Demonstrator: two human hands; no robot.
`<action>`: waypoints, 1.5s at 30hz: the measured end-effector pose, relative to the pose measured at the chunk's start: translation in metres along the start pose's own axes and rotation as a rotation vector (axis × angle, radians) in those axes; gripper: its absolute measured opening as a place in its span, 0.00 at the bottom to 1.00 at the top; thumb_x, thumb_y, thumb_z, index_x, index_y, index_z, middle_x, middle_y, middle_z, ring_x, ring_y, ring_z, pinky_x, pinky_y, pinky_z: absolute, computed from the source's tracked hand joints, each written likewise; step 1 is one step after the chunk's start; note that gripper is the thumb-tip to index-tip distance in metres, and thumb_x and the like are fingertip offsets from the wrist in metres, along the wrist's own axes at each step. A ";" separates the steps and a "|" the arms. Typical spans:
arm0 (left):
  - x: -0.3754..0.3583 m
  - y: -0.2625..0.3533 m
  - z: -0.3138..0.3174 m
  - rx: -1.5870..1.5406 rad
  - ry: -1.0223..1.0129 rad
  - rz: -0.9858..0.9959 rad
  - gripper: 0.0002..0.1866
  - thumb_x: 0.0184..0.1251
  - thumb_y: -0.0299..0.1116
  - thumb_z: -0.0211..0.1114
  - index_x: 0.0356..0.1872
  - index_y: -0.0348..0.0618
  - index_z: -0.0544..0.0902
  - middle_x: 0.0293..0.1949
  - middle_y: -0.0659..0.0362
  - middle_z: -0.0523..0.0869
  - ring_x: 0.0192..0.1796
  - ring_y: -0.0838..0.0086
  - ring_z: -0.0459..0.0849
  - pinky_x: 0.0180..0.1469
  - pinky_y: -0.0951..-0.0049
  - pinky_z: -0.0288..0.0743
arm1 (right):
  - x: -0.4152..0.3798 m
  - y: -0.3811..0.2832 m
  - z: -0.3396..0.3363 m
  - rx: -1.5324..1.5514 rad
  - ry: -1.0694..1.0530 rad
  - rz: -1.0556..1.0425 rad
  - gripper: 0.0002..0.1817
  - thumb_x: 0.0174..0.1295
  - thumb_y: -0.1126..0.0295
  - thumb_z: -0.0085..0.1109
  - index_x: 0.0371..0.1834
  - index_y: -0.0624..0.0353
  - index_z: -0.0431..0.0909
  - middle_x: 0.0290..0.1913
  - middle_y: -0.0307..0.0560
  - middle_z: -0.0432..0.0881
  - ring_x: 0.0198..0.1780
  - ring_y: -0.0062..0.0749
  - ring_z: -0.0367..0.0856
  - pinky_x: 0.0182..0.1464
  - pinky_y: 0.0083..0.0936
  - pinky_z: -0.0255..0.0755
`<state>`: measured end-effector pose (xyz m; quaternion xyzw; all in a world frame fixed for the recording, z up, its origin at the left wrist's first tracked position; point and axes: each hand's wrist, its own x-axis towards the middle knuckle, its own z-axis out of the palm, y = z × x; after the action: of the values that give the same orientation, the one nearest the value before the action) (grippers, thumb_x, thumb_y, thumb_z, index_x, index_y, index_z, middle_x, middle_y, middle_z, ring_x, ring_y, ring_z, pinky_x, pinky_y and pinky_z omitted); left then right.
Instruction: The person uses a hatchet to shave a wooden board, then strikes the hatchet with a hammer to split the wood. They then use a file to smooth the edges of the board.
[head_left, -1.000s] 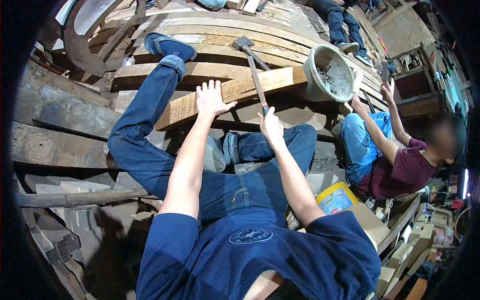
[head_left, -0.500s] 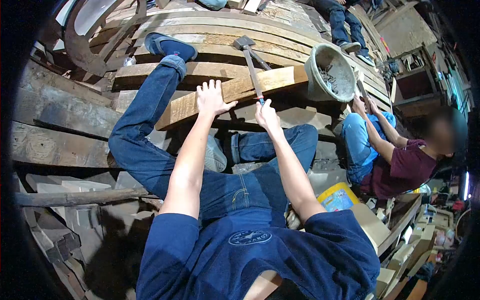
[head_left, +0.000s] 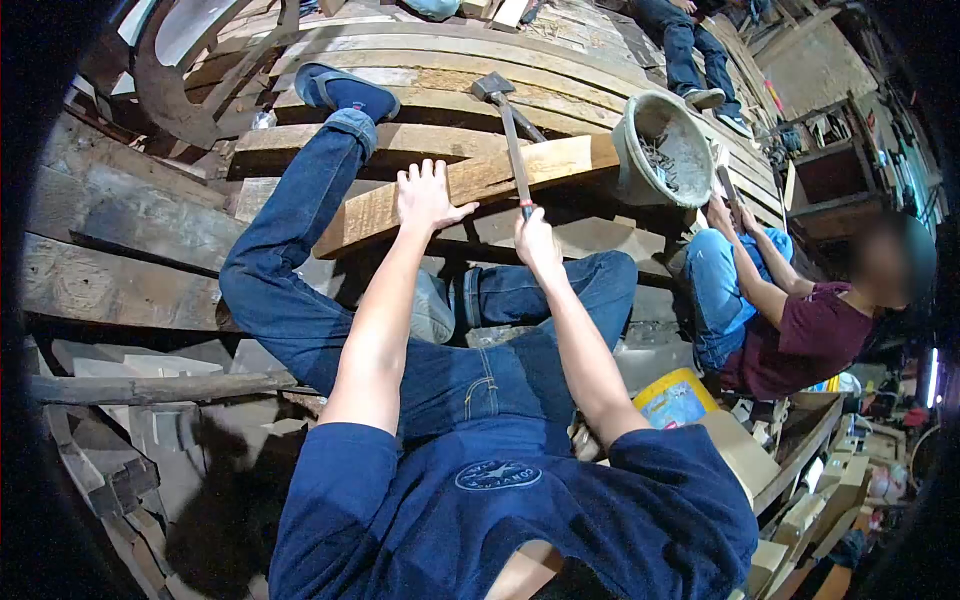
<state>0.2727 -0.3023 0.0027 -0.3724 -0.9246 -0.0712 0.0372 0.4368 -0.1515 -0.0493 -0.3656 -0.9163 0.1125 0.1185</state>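
Note:
A brown wooden beam (head_left: 375,213) lies slantwise in front of me, its pale cut end towards the bucket. My left hand (head_left: 428,197) rests on top of it, fingers spread and thumb out to the side. My right hand (head_left: 536,243) is closed around the handle of a long, narrow metal-bladed tool (head_left: 517,160) with a red band near the grip. Its blade passes across the beam's upper face; whether it is a file or a saw I cannot make out. Just beyond the blade's far end lies a hammer (head_left: 493,87) with a blocky head.
Right of the beam, a grey bucket (head_left: 625,160) holding nails or similar metal bits stands tilted towards me. A co-worker (head_left: 815,320) sits at the right, holding a bladed tool. Slatted planks (head_left: 430,62) stretch ahead. A yellow container (head_left: 675,398) is near my right elbow; wood offcuts lie left.
My right hand has drawn the bladed tool slightly back towards my body. My left hand keeps its place on the beam.

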 end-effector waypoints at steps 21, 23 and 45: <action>0.000 0.001 0.007 0.020 0.014 -0.005 0.55 0.46 0.78 0.64 0.64 0.39 0.73 0.59 0.49 0.76 0.63 0.55 0.72 0.67 0.47 0.62 | -0.007 0.027 0.000 0.042 -0.061 -0.014 0.21 0.72 0.52 0.49 0.49 0.60 0.65 0.31 0.68 0.84 0.32 0.63 0.86 0.34 0.55 0.81; 0.000 0.001 0.000 0.010 -0.024 -0.010 0.55 0.46 0.78 0.64 0.64 0.39 0.73 0.59 0.49 0.76 0.63 0.55 0.72 0.67 0.47 0.62 | -0.033 0.034 -0.003 0.047 -0.116 0.019 0.22 0.73 0.51 0.48 0.50 0.60 0.64 0.32 0.70 0.84 0.33 0.65 0.86 0.36 0.57 0.80; 0.003 0.001 -0.008 0.016 -0.116 -0.021 0.56 0.47 0.77 0.65 0.69 0.40 0.70 0.64 0.49 0.75 0.67 0.56 0.71 0.68 0.49 0.60 | -0.096 0.015 -0.027 0.034 -0.287 0.245 0.21 0.73 0.53 0.47 0.51 0.63 0.62 0.33 0.68 0.86 0.37 0.65 0.87 0.41 0.57 0.81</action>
<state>0.2720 -0.3008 0.0112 -0.3660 -0.9295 -0.0423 -0.0141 0.5223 -0.2047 -0.0411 -0.4524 -0.8706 0.1924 -0.0219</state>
